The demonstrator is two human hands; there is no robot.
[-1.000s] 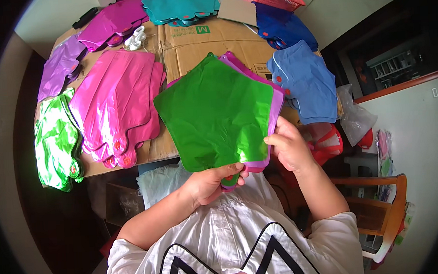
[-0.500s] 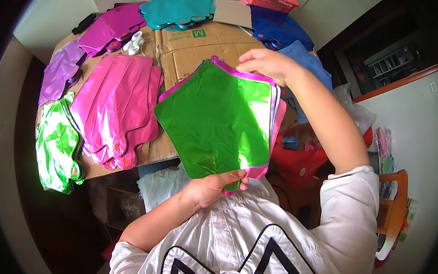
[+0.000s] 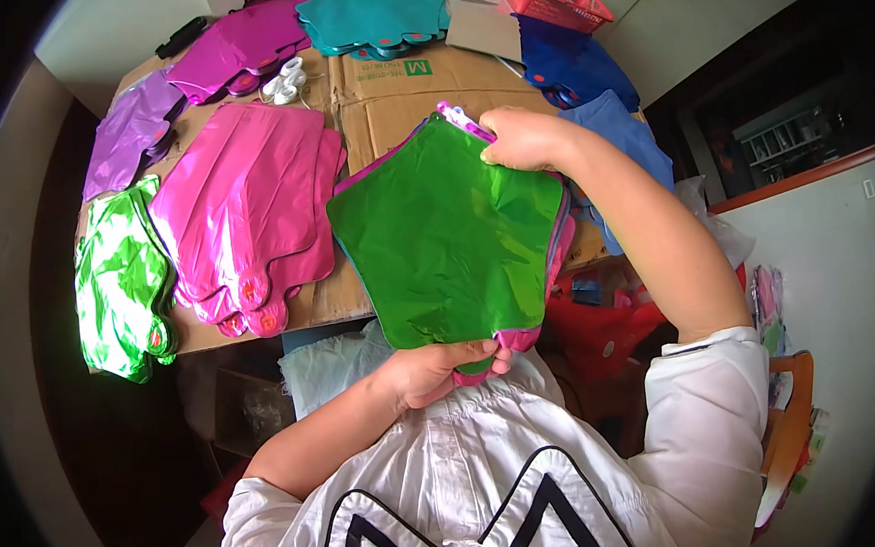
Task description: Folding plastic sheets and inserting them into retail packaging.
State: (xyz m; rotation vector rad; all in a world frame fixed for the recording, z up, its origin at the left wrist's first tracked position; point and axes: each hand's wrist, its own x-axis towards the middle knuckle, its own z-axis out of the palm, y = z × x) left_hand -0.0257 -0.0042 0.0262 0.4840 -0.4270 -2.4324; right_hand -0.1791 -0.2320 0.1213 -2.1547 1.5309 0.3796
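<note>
Foil stack, green face foremost, held up, overlapping the cardboard in view. Left hand pinches the bottom tab. Right hand shifted from lower-right edge to upper-right, now pinching there; so probably steadied at both ends. Rear fingers and layer count hidden; red item lower right unclear.

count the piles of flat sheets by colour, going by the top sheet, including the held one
Green: 2 (held stack, table pile)
Pink: 1 (pink pile)
Lilac: 1 (lilac pile)
Magenta: 1 (magenta pile)
Teal: 1 (teal pile)
Dark blue: 1 (dark blue pile)
Light blue: 1 (light blue pile)
Total: 8
</note>
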